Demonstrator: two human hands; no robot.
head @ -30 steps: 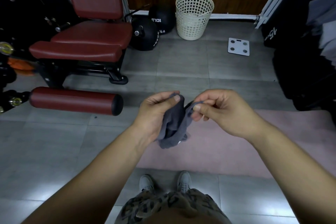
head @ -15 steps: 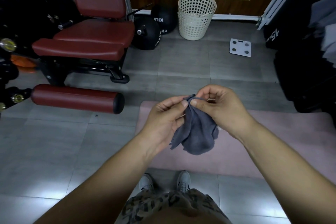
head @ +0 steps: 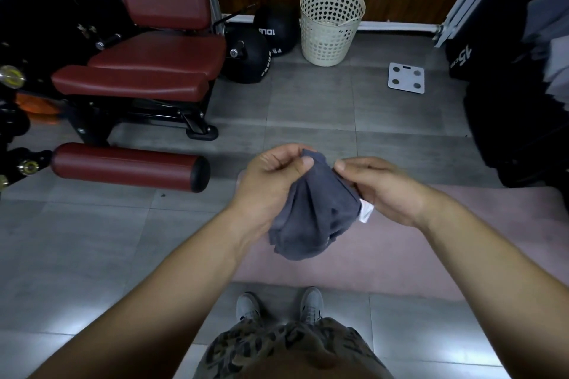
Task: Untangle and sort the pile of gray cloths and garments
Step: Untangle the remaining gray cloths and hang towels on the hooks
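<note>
Above a pink mat (head: 400, 255) on grey floor tiles, the left hand (head: 271, 181) and right hand (head: 381, 191) both pinch a bunched gray cloth (head: 311, 218), fingers curled on its top edge.

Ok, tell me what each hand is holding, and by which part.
Both hold one gray cloth: the left hand pinches its upper edge between thumb and fingers, the right hand grips its right edge by the white tag.
</note>
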